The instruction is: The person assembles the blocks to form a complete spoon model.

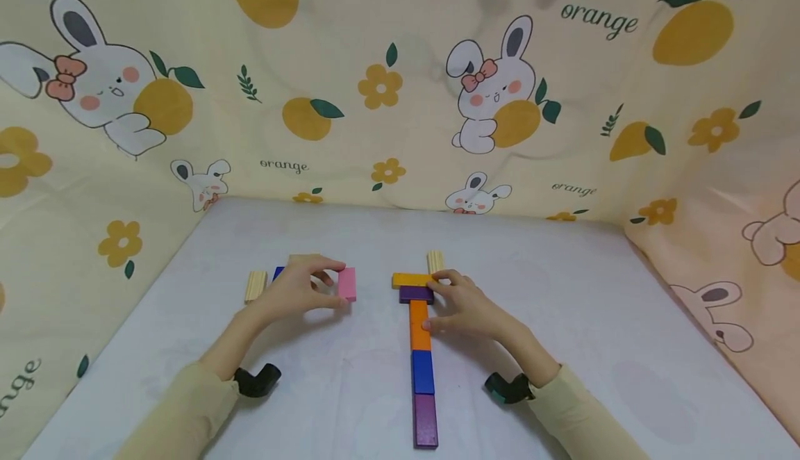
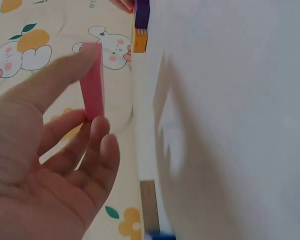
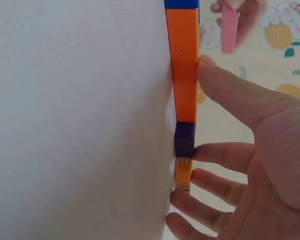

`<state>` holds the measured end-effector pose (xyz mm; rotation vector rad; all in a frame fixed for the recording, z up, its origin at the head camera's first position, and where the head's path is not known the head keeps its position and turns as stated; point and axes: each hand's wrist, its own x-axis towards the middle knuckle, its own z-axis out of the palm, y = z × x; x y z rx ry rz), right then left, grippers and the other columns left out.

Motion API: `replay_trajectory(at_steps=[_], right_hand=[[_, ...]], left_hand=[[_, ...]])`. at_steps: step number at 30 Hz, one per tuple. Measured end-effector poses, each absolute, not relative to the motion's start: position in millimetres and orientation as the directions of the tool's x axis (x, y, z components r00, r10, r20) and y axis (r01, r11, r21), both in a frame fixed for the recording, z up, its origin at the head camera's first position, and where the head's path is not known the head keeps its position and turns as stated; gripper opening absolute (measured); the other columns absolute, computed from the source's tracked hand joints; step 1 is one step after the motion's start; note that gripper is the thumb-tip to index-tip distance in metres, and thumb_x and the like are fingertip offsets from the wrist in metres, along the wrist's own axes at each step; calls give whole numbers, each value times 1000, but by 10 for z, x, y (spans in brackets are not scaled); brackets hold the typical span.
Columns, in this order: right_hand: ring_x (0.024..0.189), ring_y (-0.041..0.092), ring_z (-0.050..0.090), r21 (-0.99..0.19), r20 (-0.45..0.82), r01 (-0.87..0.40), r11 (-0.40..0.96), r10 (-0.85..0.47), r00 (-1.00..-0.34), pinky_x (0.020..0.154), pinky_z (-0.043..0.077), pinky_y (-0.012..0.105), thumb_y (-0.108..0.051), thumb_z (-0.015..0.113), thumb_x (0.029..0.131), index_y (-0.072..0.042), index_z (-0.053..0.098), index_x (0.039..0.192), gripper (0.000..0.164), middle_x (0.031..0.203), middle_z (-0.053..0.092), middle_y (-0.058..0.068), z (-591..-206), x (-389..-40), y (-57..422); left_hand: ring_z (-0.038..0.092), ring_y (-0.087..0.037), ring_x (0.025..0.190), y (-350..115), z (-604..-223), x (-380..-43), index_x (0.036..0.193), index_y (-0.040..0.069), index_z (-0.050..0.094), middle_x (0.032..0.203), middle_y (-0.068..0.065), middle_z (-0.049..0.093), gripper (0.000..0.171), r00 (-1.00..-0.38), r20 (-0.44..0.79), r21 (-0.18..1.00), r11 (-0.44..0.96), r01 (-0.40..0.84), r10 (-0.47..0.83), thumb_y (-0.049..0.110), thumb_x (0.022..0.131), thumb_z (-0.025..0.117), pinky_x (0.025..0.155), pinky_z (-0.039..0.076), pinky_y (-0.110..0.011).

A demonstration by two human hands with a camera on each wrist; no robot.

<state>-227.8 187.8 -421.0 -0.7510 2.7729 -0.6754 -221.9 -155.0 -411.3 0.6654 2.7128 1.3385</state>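
Note:
My left hand [image 1: 294, 292] pinches a pink block [image 1: 346, 285] between thumb and fingertips, and the left wrist view shows it raised off the table. On the right, a line of blocks lies on the table: purple [image 1: 426, 422] nearest me, then blue [image 1: 422, 372], then orange [image 1: 419, 331]. Across its far end lie a dark purple block [image 1: 412, 294] and a yellow block [image 1: 407, 280], with a plain wooden block [image 1: 434, 260] beyond. My right hand [image 1: 469, 309] rests beside them, its thumb against the orange block and its fingertips near the dark purple and yellow ones.
Behind and around the left hand lie a plain wooden block [image 1: 255, 286], a partly hidden blue block [image 1: 278, 273] and another wooden piece [image 1: 303, 258]. The white tabletop [image 1: 350, 390] meets a printed cloth backdrop [image 1: 350, 175] at the back and sides.

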Motion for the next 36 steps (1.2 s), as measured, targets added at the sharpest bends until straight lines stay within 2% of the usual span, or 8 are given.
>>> replay_trajectory(at_steps=[8, 17, 19, 26, 32, 36], right_hand=[[133, 36, 34, -478, -62, -419, 772, -506, -860, 105, 34, 58, -51, 79, 79, -6, 50, 144, 84, 150, 36, 12, -4198, -2261, 1874], [133, 36, 34, -475, -63, -427, 769, -514, -855, 105, 35, 56, -52, 79, 79, -6, 50, 144, 85, 149, 37, 12, -4197, -2268, 1875], [132, 35, 35, -469, -64, -426, 773, -511, -857, 105, 35, 56, -52, 78, 79, -6, 50, 144, 85, 149, 37, 12, -4202, -2271, 1879], [132, 37, 35, -459, -58, -439, 772, -520, -852, 105, 35, 55, -54, 77, 79, -6, 50, 144, 86, 149, 37, 12, -4223, -2279, 1871], [131, 35, 36, -459, -56, -439, 773, -518, -854, 104, 36, 55, -53, 77, 79, -5, 50, 144, 85, 148, 38, 12, -4222, -2278, 1874], [131, 35, 36, -457, -55, -441, 772, -519, -853, 105, 36, 55, -53, 77, 79, -6, 50, 144, 84, 148, 38, 11, -4219, -2277, 1877]], left_hand=[[58, -21, 99, -1244, -4151, -2599, 134, 10, 60, 121, -3, 61, 66, -960, 75, 783, 580, 223, 269, 29, 76, 87, 76, 52, -33], [59, -21, 90, -957, -4264, -2921, 135, 8, 58, 123, -8, 59, 66, -967, 38, 805, 566, 179, 251, 25, 78, 86, 72, 54, -29], [60, -21, 89, -913, -4301, -2963, 136, 6, 58, 125, -10, 58, 66, -968, 37, 813, 556, 174, 250, 23, 78, 86, 72, 54, -28], [61, -21, 93, -832, -4400, -3024, 137, 3, 56, 128, -12, 59, 64, -960, -3, 825, 543, 156, 280, 22, 83, 82, 83, 53, -31], [62, -21, 94, -801, -4440, -3061, 137, 6, 58, 126, -9, 63, 52, -962, -23, 839, 529, 130, 273, 22, 90, 74, 81, 54, -31], [61, -21, 96, -767, -4458, -3066, 136, 6, 58, 128, -9, 62, 49, -960, -19, 845, 518, 133, 279, 19, 91, 73, 83, 53, -31]])
